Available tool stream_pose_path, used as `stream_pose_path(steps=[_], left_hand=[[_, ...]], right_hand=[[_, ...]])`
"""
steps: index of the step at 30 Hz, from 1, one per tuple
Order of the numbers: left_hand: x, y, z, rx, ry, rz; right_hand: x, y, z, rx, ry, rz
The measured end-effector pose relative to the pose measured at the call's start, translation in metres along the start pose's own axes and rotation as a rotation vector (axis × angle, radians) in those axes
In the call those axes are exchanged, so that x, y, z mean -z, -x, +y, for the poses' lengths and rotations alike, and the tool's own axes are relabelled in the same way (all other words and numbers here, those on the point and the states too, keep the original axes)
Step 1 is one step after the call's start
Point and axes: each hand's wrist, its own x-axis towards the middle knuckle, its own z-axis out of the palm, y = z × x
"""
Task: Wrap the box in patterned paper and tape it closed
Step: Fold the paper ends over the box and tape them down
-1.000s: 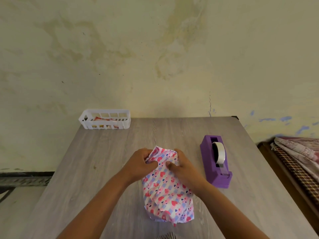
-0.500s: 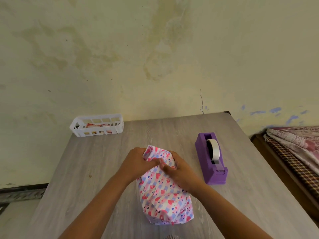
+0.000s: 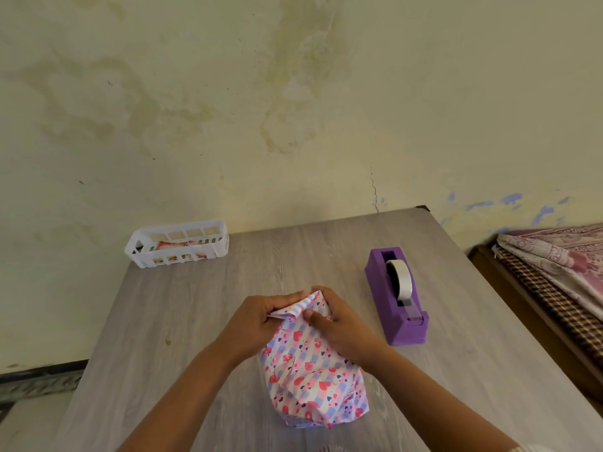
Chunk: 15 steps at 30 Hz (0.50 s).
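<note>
The box lies on the grey table (image 3: 169,321), fully covered by patterned paper (image 3: 313,376) with pink hearts and lilac stripes; the box itself is hidden. Both hands work at its far end. My left hand (image 3: 257,318) pinches a folded flap of paper from the left. My right hand (image 3: 339,324) grips the paper from the right, thumb pressed on the top fold. A purple tape dispenser (image 3: 396,298) with a white roll stands to the right of the box, a short way from my right hand.
A white slotted basket (image 3: 177,243) with small packets sits at the table's far left corner against the stained wall. A bed with patterned cloth (image 3: 561,265) lies beyond the table's right edge.
The far-end paper has been folded flatter and drawn inward between both hands. The view has shifted slightly; the box and the dispenser stay in place.
</note>
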Motion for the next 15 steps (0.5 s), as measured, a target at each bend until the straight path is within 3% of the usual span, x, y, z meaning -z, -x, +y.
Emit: stream_pose_path(steps=[7, 15], left_hand=[[-0.007, 0.006, -0.017, -0.276, -0.244, 0.039], [-0.009, 0.012, -0.023, -0.374, -0.500, -0.030]], right_hand=[[-0.003, -0.001, 0.002, 0.035, 0.051, 0.053], [-0.001, 0.002, 0.005, 0.093, -0.031, 0.088]])
